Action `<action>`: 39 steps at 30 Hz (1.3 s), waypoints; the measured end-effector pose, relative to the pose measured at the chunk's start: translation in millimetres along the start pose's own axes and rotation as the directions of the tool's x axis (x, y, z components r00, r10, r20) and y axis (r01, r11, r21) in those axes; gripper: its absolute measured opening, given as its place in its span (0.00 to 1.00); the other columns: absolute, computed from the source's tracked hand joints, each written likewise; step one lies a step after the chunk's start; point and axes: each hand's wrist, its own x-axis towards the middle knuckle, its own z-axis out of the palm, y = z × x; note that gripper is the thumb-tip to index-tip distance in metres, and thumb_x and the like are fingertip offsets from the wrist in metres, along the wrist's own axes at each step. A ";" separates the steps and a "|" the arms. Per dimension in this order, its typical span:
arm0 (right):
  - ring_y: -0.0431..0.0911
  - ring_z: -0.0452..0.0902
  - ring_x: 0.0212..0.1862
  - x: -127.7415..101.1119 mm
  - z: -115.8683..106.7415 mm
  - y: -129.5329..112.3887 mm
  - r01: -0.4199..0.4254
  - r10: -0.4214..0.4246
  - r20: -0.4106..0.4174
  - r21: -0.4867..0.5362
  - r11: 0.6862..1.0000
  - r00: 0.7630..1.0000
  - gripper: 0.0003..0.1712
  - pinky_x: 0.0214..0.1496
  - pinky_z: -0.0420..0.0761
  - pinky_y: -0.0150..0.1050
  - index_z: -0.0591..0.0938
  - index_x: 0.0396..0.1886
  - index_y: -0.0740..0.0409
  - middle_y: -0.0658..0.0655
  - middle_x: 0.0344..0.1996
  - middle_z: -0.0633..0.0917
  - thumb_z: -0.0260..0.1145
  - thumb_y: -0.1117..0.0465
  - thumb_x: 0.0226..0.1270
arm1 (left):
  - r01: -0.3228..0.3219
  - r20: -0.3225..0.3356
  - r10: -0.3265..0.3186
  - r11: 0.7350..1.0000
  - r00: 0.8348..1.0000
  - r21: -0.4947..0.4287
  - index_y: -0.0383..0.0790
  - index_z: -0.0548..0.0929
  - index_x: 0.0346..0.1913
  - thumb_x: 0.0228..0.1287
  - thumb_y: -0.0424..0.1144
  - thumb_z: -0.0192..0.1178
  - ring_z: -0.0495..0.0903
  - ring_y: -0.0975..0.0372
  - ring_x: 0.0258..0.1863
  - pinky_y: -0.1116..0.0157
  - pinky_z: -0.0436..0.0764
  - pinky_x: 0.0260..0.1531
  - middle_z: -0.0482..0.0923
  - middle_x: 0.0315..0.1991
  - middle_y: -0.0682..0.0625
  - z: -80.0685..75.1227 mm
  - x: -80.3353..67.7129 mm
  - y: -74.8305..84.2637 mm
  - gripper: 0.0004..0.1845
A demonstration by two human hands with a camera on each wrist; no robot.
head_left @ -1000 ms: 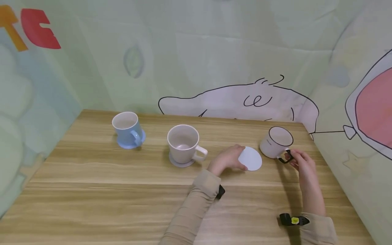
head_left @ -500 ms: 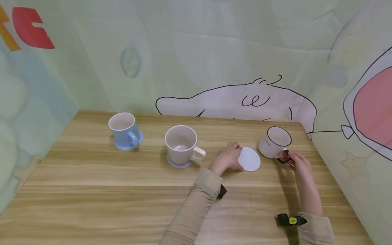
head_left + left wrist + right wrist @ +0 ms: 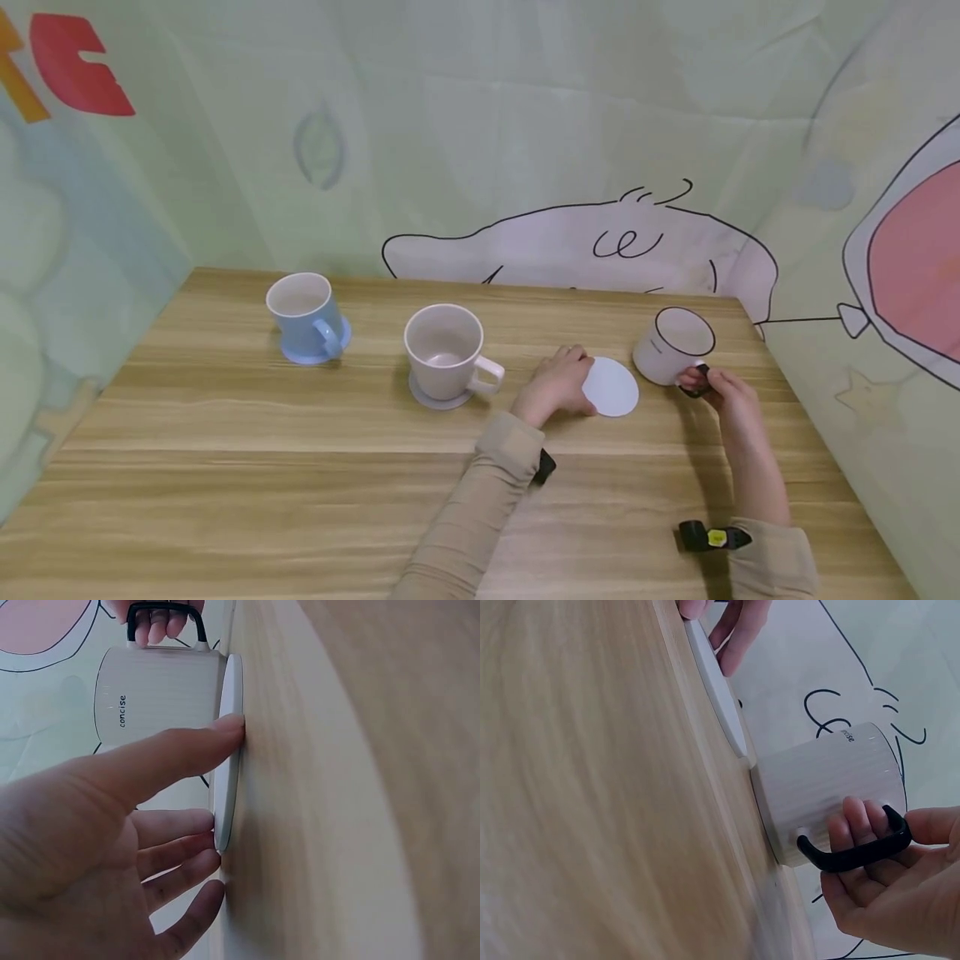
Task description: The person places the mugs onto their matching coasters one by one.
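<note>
- The left hand [image 3: 557, 385] rests on the wooden tabletop [image 3: 225, 467], fingers touching the edge of a white round coaster [image 3: 612, 388]
- The right hand [image 3: 726, 398] grips the black handle of a white mug [image 3: 670, 348] just right of the coaster
- A cream mug [image 3: 446, 352] and a blue mug [image 3: 305, 317] each stand on a coaster farther left

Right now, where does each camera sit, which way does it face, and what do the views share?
Head: above the table, looking forward and down at three mugs; both sleeved forearms and hands show.
Left wrist: low behind the left hand, whose fingers touch the coaster.
Right wrist: low behind the right hand, whose fingers curl through the handle of the white mug.
Shared: all views show the white mug and coaster; each wrist view also catches the other hand's fingers.
</note>
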 end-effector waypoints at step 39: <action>0.37 0.83 0.32 -6.4 4.1 -6.8 0.002 0.006 -0.056 0.134 0.991 0.998 0.17 0.49 0.77 0.25 0.84 0.30 0.57 0.48 0.29 0.87 0.50 0.66 0.74 | -0.003 0.003 0.003 1.000 1.000 -0.014 0.42 0.66 0.70 0.52 0.54 0.70 0.63 0.59 0.67 0.59 0.68 0.64 0.66 0.67 0.50 0.7 -1.7 -1.3 0.44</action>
